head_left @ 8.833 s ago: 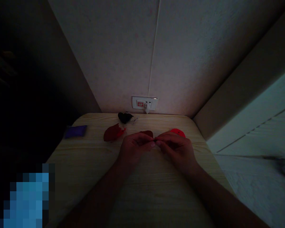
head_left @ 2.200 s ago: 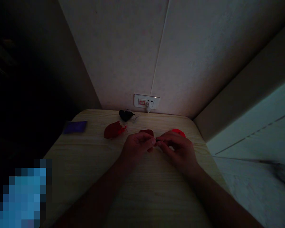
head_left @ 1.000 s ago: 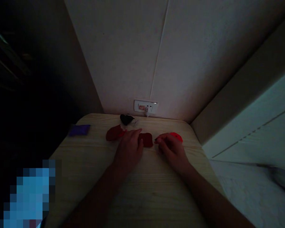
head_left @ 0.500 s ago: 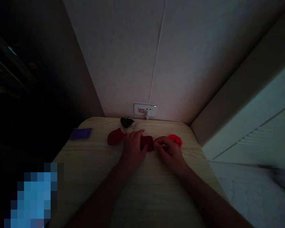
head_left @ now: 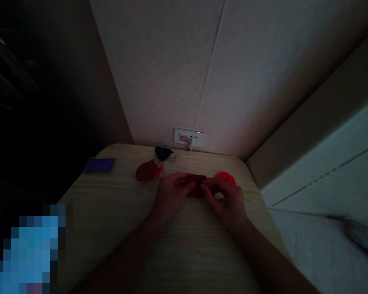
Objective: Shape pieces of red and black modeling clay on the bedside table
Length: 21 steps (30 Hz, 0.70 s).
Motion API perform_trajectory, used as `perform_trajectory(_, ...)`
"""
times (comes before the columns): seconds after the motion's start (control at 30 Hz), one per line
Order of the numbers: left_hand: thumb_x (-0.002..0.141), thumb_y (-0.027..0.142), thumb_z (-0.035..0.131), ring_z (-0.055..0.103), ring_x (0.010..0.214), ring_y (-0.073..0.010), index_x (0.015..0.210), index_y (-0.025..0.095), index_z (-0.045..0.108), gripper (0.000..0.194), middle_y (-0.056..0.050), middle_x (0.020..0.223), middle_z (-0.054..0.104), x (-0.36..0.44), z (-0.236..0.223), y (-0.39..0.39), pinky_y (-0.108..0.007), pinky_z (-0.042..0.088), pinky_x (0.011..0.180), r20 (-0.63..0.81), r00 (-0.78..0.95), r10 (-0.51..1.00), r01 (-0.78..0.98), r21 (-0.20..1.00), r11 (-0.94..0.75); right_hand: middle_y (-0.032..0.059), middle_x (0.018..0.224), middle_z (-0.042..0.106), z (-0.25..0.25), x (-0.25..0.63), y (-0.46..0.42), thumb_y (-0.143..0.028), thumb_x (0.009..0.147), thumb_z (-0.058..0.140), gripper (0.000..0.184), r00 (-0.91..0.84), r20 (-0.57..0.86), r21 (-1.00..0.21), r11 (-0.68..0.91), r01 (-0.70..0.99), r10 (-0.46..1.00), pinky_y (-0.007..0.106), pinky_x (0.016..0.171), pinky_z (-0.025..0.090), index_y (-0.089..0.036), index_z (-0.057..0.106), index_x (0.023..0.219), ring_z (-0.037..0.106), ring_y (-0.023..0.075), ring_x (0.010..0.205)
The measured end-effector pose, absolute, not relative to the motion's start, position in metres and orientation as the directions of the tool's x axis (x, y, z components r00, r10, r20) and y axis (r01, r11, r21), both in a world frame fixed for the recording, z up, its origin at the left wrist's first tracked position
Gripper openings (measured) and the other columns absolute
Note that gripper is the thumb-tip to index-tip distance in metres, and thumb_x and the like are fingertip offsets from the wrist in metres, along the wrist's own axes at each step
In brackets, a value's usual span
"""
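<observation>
A flat, dark red piece of what looks like modelling clay (head_left: 195, 191) is between my two hands above the wooden table. My left hand (head_left: 171, 196) grips its left side, thumb in front and fingers behind. At its right edge, the thumb and forefinger of my right hand (head_left: 227, 200) are pinched together on it. Just beyond the right hand lies a bright red round piece with dark spots (head_left: 226, 178), partly hidden by that hand. A larger dark red lump (head_left: 147, 170) with a ragged right end rests to the left of my left hand.
Behind the lump, a black lump (head_left: 163, 153) sits beside some clear wrapping. A purple packet (head_left: 100, 165) lies at the table's left edge. On the wall behind the wooden table (head_left: 184, 241) is a socket (head_left: 184, 137) with a plug in it. A pale cabinet (head_left: 322, 175) stands at right.
The dark red piece has been raised and tilted off the table. My left hand has turned from lying over its left side to gripping it, while the right hand keeps its pinch.
</observation>
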<state>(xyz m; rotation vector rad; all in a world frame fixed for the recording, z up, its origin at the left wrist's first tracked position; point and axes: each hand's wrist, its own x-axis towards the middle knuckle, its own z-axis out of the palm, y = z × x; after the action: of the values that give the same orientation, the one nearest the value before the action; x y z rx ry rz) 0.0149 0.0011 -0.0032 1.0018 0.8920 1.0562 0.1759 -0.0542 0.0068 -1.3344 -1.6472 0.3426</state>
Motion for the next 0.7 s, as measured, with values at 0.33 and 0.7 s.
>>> perform_trajectory(0.33,0.072,0.012,0.075,0.076,0.08,-0.0201,0.089,0.015,0.08,0.018,-0.007,0.086,0.081,0.026,0.003,-0.013,-0.03,0.062,0.074,-0.125,0.296,0.947,-0.279,0.937,0.211,0.003,0.076,0.075,0.016,0.171,-0.058,-0.021,0.091,0.064,0.008,-0.029,0.487,-0.578,0.347,0.739,0.873,0.025,0.055,0.057,-0.019,0.069,0.097,0.068,0.015,0.059)
perform_trajectory(0.7,0.075,0.014,0.071,0.076,0.081,-0.0215,0.091,0.017,0.082,0.019,-0.006,0.089,0.081,0.024,0.002,-0.015,-0.035,0.062,0.082,-0.057,0.343,0.938,-0.285,0.945,0.162,0.0026,0.074,0.075,0.013,0.17,-0.056,-0.022,0.091,0.063,0.008,-0.018,0.479,-0.563,0.323,0.761,0.877,0.028,0.058,0.058,-0.02,0.068,0.097,0.069,0.0161,0.059)
